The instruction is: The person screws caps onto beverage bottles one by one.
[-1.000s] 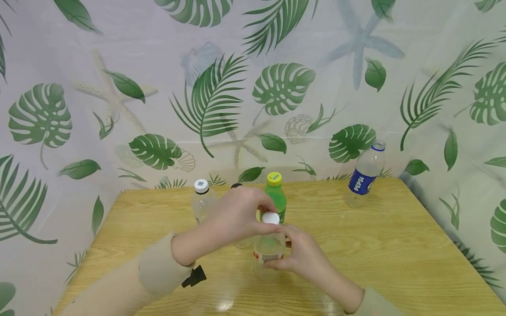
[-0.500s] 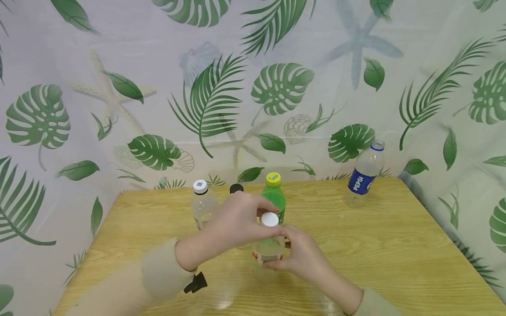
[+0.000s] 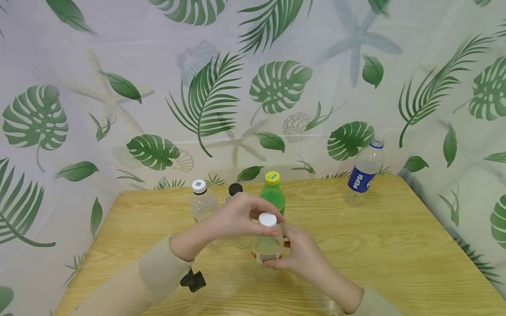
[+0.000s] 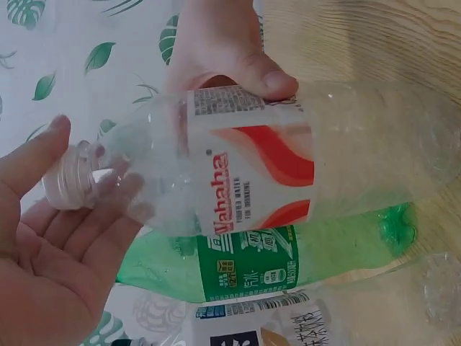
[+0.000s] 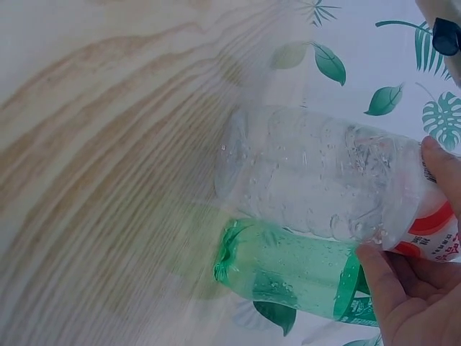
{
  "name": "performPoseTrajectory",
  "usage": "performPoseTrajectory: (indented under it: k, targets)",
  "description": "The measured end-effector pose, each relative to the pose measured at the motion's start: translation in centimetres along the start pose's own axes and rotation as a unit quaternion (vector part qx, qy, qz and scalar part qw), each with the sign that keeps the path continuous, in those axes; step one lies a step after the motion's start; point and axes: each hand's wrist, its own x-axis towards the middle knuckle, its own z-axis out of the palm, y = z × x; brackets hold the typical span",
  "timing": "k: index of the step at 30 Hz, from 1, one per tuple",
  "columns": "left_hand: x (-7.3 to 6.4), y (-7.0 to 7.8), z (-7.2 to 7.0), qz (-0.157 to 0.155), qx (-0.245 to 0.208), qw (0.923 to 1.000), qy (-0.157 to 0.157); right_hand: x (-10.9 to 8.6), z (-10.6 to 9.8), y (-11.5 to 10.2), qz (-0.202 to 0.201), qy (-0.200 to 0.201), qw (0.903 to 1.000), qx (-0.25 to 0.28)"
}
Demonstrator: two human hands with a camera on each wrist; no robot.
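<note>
A clear Wahaha water bottle (image 3: pixel 268 256) with a red and white label stands upright near the table's middle; its label reads plainly in the left wrist view. My right hand (image 3: pixel 306 252) grips its body, thumb in front and fingers behind. Around the white bottle cap (image 3: pixel 267 219) is my left hand (image 3: pixel 235 217), thumb on the near side and fingers on the far side. In the left wrist view those fingers look loose and fairly straight, and the thumb (image 4: pixel 47 148) is slightly off the cap. The right wrist view shows the bottle's lower half (image 5: pixel 310 173).
Behind the held bottle stands a green bottle (image 3: pixel 272 193) with a yellow cap. To its left are a black-capped bottle (image 3: pixel 235 189) and a white-capped clear bottle (image 3: pixel 203 204). An uncapped Pepsi bottle (image 3: pixel 361 180) stands at the back right of the wooden table (image 3: pixel 395 245).
My left hand has turned about the cap and its fingers have loosened and straightened, so more of the cap shows. The right hand keeps its grip on the bottle.
</note>
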Motion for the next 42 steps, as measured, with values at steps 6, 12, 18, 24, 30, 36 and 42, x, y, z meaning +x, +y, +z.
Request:
performPoseTrajectory:
  k: [6,12,18,24,30,36,42]
  targets:
    - [-0.2,0.4,1.4,-0.023,0.033,0.9949,0.092,0.0,-0.2,0.0,0.007,0.003,1.0000,0.006]
    - [-0.3,-0.1,3.1,-0.015,0.023,0.9752,0.219,0.1,-0.3,0.0,0.007,0.008,0.9999,0.009]
    - [0.0,-0.5,2.8,0.002,-0.032,0.9857,0.166,-0.2,-0.2,0.2,0.006,0.003,0.9995,0.031]
    - [0.2,-0.9,1.5,0.011,-0.085,0.9931,0.081,-0.1,0.0,0.3,-0.001,-0.005,0.9991,0.041]
    - [0.6,-1.4,0.7,0.017,-0.120,0.9926,0.010,-0.2,-0.3,0.2,-0.006,-0.002,0.9994,0.033]
    - [0.2,-0.8,2.4,-0.023,-0.045,0.9918,0.117,-0.2,-0.3,0.0,0.003,0.003,0.9995,0.030]
    - [0.0,-0.6,3.5,-0.032,0.033,0.9824,0.181,-0.2,-0.2,-0.4,0.026,0.005,0.9992,0.031]
